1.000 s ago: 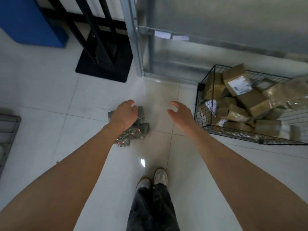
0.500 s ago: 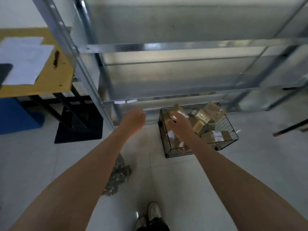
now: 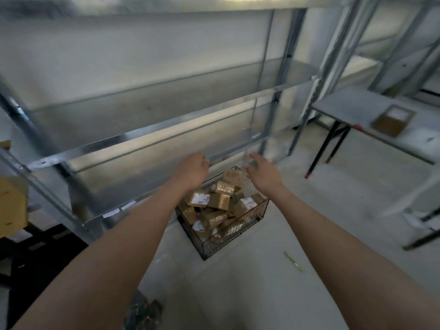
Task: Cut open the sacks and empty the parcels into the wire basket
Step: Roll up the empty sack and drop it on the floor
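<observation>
Bare left hand (image 3: pixel 191 171); bare right hand (image 3: pixel 264 173) — forearms (image 3: pixel 123 234) bare.

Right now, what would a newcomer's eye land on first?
The wire basket on the floor by the metal shelving, heaped with brown parcels. Both arms reach out above it, left hand and right hand holding nothing. At right, a lone box lies on a grey table.

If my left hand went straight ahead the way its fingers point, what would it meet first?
Most likely the shelf rail. The left hand has its fingertips just short of it in the picture, though depth is unclear. The wire basket lies below that line, not in it.
</observation>
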